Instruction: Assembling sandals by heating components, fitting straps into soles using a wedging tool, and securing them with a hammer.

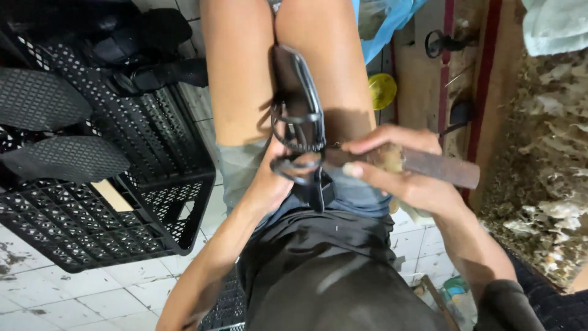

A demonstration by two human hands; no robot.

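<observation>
I sit with a black sandal [298, 98] lying on my lap, its sole along my right leg. My left hand [272, 181] comes up from below and holds the sandal by its thin black straps [293, 132]. My left fingers are closed around the straps. My right hand [398, 168] comes in from the right side, with my arm bent at the elbow. Its fingers are closed tight on a long brown tool [438, 167] that looks rusty. The tool lies almost flat, and its near end sits right at the straps.

To do this bit well, I think I should keep the sandal pressed still on my leg so it cannot slip. I should push the tool slowly and keep its end away from my skin and my left fingers.

A black plastic crate [122, 202] stands on the white tile floor [73, 294] on my left. Two dark soles [55, 129] rest on it.
</observation>
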